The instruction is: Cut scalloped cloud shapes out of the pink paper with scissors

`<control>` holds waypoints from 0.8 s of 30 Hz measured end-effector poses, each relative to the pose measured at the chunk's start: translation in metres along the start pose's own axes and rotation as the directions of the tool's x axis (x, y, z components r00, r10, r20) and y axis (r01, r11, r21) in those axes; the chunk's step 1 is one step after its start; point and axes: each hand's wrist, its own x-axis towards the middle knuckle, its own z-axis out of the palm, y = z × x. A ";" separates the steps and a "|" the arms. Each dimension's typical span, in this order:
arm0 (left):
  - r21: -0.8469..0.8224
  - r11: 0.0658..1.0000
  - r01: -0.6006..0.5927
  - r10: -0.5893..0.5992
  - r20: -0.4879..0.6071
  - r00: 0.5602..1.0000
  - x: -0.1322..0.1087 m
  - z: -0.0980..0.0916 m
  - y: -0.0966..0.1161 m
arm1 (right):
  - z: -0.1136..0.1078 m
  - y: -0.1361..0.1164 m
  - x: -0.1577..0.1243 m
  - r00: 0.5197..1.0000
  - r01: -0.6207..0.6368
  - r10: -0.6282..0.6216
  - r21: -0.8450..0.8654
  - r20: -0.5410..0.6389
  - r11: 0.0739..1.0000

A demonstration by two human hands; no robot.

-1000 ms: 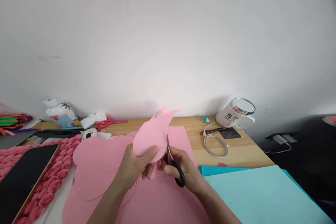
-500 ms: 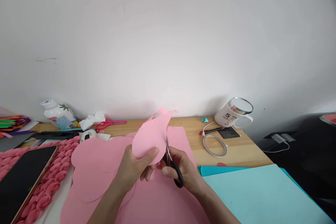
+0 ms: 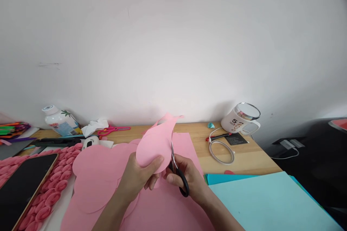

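Observation:
My left hand [image 3: 142, 173] pinches a pink sheet of paper [image 3: 155, 148] between thumb and fingers; its lower edge is rounded and a ragged strip sticks up at the top. In my right hand [image 3: 187, 177] are scissors [image 3: 183, 182] with black handles, their blades upright at the right edge of that paper. Part of the blades is hidden by the paper. Below both hands lie large pink paper pieces with scalloped, cloud-like outlines [image 3: 94, 177], overlapping a pink sheet [image 3: 168, 209].
At left are a phone [image 3: 25, 184], a pink textured mat [image 3: 55, 187], a white bottle [image 3: 61, 121], a tissue [image 3: 93, 126] and pink scissors [image 3: 112, 130]. On the right stand a white mug [image 3: 234, 121], a coiled cable [image 3: 221, 161], a pen [image 3: 219, 136] and light blue sheets [image 3: 268, 202].
The scissor blades have shifted slightly against the paper's right edge. Both hands stay in nearly the same place; the whole view has dipped a little.

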 end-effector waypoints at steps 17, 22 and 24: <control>0.009 1.000 -0.005 0.005 -0.012 1.000 0.000 -0.003 -0.001 | 0.000 0.000 0.000 1.000 0.001 -0.001 -0.030 -0.020 1.000; 0.026 1.000 -0.015 0.014 0.005 1.000 0.001 -0.004 -0.003 | 0.000 -0.001 0.000 1.000 -0.006 0.006 -0.004 -0.017 1.000; 0.028 0.999 -0.015 0.015 0.001 1.000 0.001 -0.004 -0.002 | 0.000 -0.001 0.000 1.000 -0.011 0.010 -0.002 -0.027 1.000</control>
